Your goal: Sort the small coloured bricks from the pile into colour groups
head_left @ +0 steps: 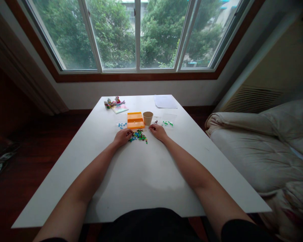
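Observation:
A loose pile of small coloured pieces [139, 135], green, blue, brown and yellow, lies on the white table. At its left edge is my left hand [123, 136], the fingers curled together; what they hold, if anything, is too small to make out. My right hand [158, 131] rests right of the pile, just in front of a tan cup [148, 118], its fingers bent inward and pressed together. Behind the pile sits an orange two-part tray [135, 121]. Blue pieces [122, 125] lie left of it. Brown pieces [156, 122] and green pieces [168, 123] lie beyond my right hand.
Small colourful figures [113, 102] and a pastel sheet or packet [120, 108] lie at the table's back left. White paper [165, 101] is at the back right. A pale sofa [255, 151] stands to the right of the table [151, 174], and a window is beyond it.

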`<state>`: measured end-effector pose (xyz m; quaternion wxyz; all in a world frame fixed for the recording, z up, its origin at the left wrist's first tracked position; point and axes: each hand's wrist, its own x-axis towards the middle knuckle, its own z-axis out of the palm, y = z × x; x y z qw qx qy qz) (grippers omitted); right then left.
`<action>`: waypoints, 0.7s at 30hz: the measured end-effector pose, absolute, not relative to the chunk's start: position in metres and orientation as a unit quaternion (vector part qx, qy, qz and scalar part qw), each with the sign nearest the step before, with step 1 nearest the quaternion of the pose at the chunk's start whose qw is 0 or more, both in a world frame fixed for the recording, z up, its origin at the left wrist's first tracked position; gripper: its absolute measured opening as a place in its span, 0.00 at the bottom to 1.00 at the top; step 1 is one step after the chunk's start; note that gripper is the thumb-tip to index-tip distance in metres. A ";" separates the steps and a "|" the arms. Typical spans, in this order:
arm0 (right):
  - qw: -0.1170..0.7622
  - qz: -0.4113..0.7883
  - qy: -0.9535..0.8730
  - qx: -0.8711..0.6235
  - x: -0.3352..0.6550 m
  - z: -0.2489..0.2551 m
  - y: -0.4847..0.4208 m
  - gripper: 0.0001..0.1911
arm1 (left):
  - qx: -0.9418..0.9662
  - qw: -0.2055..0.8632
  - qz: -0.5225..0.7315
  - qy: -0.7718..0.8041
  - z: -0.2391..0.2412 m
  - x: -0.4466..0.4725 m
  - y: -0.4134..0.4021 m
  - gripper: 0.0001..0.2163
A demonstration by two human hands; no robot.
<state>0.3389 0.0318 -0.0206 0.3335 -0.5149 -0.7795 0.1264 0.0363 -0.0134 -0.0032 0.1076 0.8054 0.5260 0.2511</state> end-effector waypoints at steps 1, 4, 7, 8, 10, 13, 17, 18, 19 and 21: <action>0.335 0.125 -0.780 -0.513 0.339 -0.021 0.032 0.08 | 0.806 0.107 0.250 0.525 -0.003 0.036 -0.013 0.10; 0.337 0.123 -0.781 -0.511 0.339 -0.021 0.031 0.08 | 0.808 0.105 0.249 0.524 -0.002 0.036 -0.014 0.10; 0.336 0.124 -0.781 -0.512 0.338 -0.020 0.030 0.08 | 0.808 0.105 0.249 0.523 -0.002 0.036 -0.014 0.10; 0.336 0.125 -0.781 -0.512 0.338 -0.019 0.030 0.08 | 0.808 0.105 0.249 0.523 -0.002 0.036 -0.014 0.10; 0.335 0.128 -0.781 -0.511 0.338 -0.018 0.029 0.08 | 0.807 0.106 0.251 0.524 -0.002 0.036 -0.014 0.10; 0.335 0.130 -0.780 -0.513 0.338 -0.017 0.029 0.07 | 0.806 0.106 0.255 0.524 -0.002 0.035 -0.014 0.10; 0.330 0.131 -0.779 -0.517 0.337 -0.015 0.028 0.08 | 0.804 0.105 0.254 0.527 -0.001 0.036 -0.015 0.10; 0.328 0.131 -0.779 -0.519 0.336 -0.014 0.027 0.08 | 0.803 0.106 0.252 0.529 -0.001 0.036 -0.015 0.10; 0.326 0.131 -0.778 -0.520 0.336 -0.014 0.027 0.08 | 0.802 0.106 0.249 0.532 0.000 0.036 -0.015 0.10; 0.326 0.132 -0.778 -0.521 0.336 -0.013 0.026 0.07 | 0.802 0.108 0.244 0.535 0.000 0.036 -0.015 0.10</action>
